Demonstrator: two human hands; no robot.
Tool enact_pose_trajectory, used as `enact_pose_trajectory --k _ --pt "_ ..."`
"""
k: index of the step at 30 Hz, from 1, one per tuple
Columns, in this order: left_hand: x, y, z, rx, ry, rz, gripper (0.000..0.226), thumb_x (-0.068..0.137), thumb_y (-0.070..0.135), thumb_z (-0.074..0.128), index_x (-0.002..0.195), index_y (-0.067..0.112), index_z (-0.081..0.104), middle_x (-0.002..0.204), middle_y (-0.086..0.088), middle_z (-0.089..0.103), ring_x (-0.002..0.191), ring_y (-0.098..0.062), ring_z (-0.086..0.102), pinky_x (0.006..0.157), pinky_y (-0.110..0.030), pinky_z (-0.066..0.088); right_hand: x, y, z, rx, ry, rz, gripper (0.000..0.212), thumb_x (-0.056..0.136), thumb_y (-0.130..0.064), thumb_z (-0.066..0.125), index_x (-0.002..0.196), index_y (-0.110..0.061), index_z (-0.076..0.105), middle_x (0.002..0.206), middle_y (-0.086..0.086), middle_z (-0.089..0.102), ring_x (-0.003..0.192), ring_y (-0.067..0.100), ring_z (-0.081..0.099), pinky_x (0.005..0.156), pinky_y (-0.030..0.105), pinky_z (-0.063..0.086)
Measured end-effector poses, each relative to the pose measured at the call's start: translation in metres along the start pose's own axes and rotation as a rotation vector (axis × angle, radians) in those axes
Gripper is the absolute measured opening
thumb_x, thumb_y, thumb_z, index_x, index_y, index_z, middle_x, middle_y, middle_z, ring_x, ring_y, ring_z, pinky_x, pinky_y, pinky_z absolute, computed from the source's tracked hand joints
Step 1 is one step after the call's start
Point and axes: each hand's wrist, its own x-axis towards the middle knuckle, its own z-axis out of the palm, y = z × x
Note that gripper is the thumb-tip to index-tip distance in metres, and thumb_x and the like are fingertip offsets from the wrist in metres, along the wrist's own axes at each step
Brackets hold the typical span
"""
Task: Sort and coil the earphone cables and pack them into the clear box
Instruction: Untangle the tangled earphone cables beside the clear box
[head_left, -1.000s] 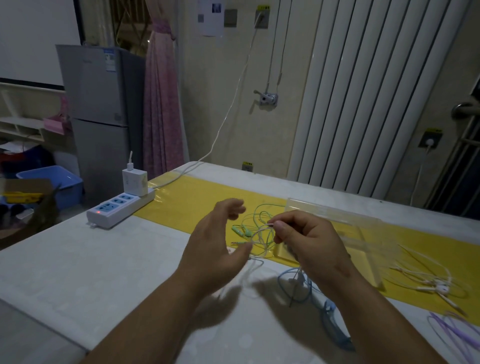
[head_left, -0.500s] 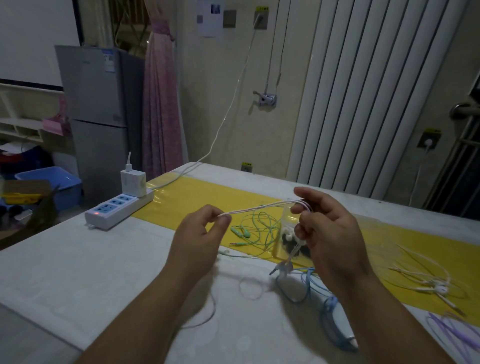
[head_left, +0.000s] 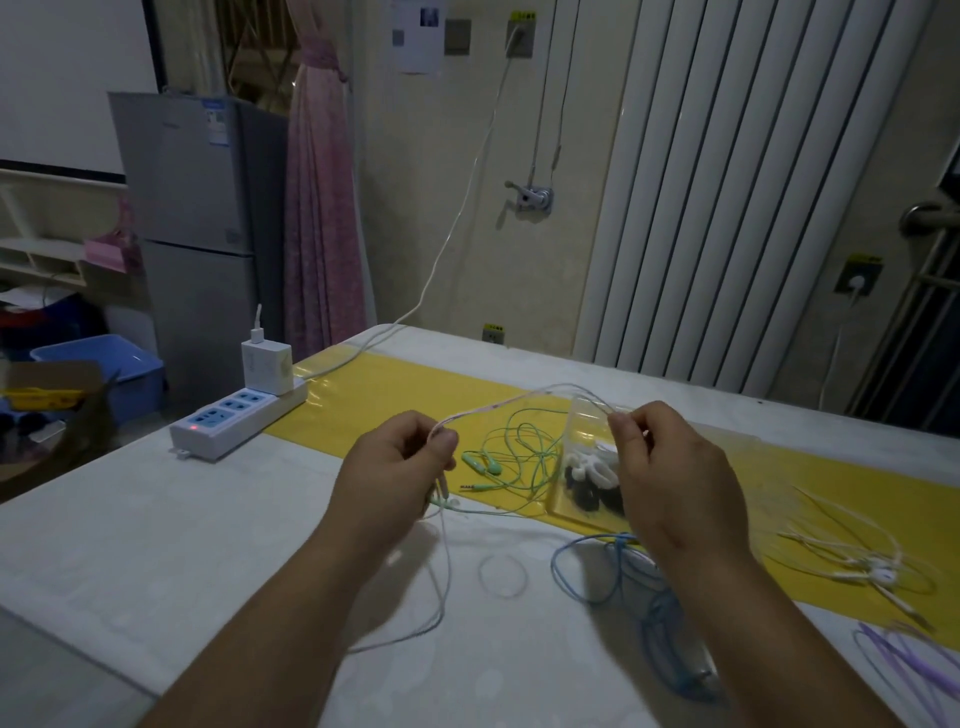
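Pale thin earphone cable (head_left: 509, 402), previously pinched by the right hand (head_left: 670, 467) alone, now spans to the pinching left hand (head_left: 389, 467) above the counter (head_left: 234, 545) near the clear plastic box (head_left: 582, 431): coiling appears to be starting.

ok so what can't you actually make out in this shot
Head view only:
1. clear box: the right hand covers its right part, so the coils inside cannot be counted.
2. blue cable: the right forearm hides much of it; no earbuds show.
3. purple cable: cut off at the frame's bottom right corner.
4. pale cable: one stretch is hidden inside the left hand, and its far end behind the right hand.
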Motion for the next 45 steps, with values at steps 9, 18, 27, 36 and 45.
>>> enact_pose_trajectory --k 9,18,27,36,45 --pt "-0.004 0.000 0.001 -0.312 -0.262 -0.075 0.016 0.072 0.009 0.071 0.088 0.007 0.071 0.084 -0.013 0.066 0.077 -0.022 0.065 0.075 -0.030 0.055 -0.006 -0.010 0.008 0.335 -0.074 0.028 0.037 0.098 -0.037 0.047 0.069 -0.014 0.049 0.057 -0.002 0.050 0.058 0.010 0.046 0.058 0.034 0.036" --pt "-0.007 0.010 -0.002 -0.154 -0.292 -0.102 0.015 0.073 0.019 0.073 0.072 0.009 0.061 0.069 -0.014 0.049 0.048 -0.008 0.036 0.046 -0.018 0.028 0.002 -0.003 0.001 0.462 0.179 0.124 0.039 0.100 -0.033 0.044 0.077 -0.003 0.052 0.066 0.009 0.052 0.059 0.015 0.042 0.055 0.032 0.033" --pt "-0.011 0.012 -0.001 -0.237 -0.320 -0.122 0.012 0.086 -0.011 0.058 0.081 -0.001 0.064 0.078 -0.017 0.066 0.063 -0.022 0.061 0.062 -0.028 0.054 0.003 0.001 0.005 0.491 0.174 0.138 0.039 0.100 -0.033 0.045 0.081 0.000 0.055 0.070 0.014 0.055 0.061 0.017 0.042 0.055 0.032 0.033" --pt "-0.011 0.016 0.002 -0.216 -0.214 -0.068 0.027 0.074 -0.015 0.068 0.067 0.010 0.072 0.073 -0.014 0.070 0.066 -0.019 0.065 0.062 -0.026 0.054 -0.006 -0.011 0.013 0.604 -0.039 0.150 0.030 0.099 -0.021 0.045 0.074 -0.005 0.049 0.064 0.002 0.043 0.057 0.011 0.037 0.051 0.029 0.030" --pt "-0.008 0.012 0.005 -0.301 -0.125 -0.061 0.016 0.076 -0.013 0.067 0.072 0.001 0.060 0.068 -0.018 0.065 0.067 -0.029 0.068 0.062 -0.032 0.056 -0.014 -0.014 0.025 0.652 -0.328 0.125 0.027 0.097 -0.028 0.051 0.078 -0.011 0.060 0.064 -0.002 0.060 0.047 0.001 0.040 0.056 0.026 0.031"
